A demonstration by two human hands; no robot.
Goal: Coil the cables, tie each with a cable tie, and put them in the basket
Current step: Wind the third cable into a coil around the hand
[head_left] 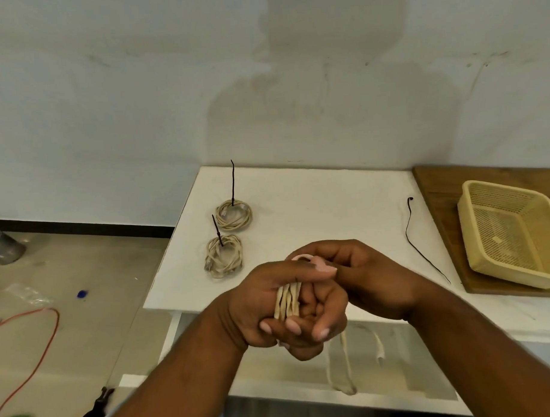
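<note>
While the right hand (360, 274) pinches its end, left-hand fingers (290, 324) clasp the upright-running cable coil (288, 300).

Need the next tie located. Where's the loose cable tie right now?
Head view: the loose cable tie lies flat on the white table, right of the hands, just left of the wooden board holding the basket.

Lighting even and moderately bright, coming from behind the camera and casting a broad soft head-and-shoulders shadow on the wall (325, 91). Wide-angle distortion bowing the table (314, 207) edges and the floor (83, 277) line toward the frame margins. Motion blur smearing the hanging cable (344, 362) below the hands and softening the lower corners; no glare showing.
</note>
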